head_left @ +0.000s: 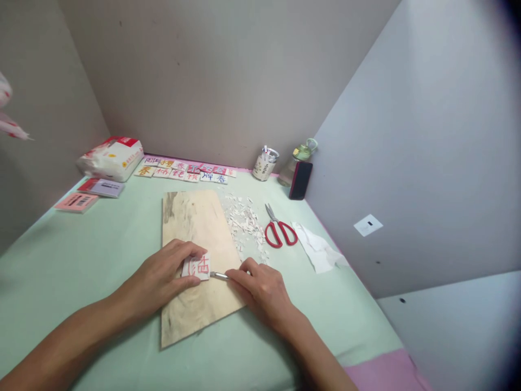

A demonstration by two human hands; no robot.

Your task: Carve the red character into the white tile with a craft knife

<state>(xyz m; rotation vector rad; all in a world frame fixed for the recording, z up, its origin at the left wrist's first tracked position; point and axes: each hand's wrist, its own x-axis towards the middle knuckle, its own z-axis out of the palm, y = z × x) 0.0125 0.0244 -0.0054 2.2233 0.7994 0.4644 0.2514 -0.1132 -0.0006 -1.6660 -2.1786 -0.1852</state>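
A wooden board lies on the pale green table cover. On it, my left hand grips a small white tile marked with a red character, thumb and forefinger at its edges. My right hand is closed round a slim metal carving knife, its tip at the tile's right edge. Whether the tip touches the tile I cannot tell. Pale shavings are scattered right of the board, beside red-handled scissors.
Rows of small character tiles lie at the back. A tissue pack and two flat packets are at left. At back right stand a can, a bottle and a phone. Crumpled tissue lies right.
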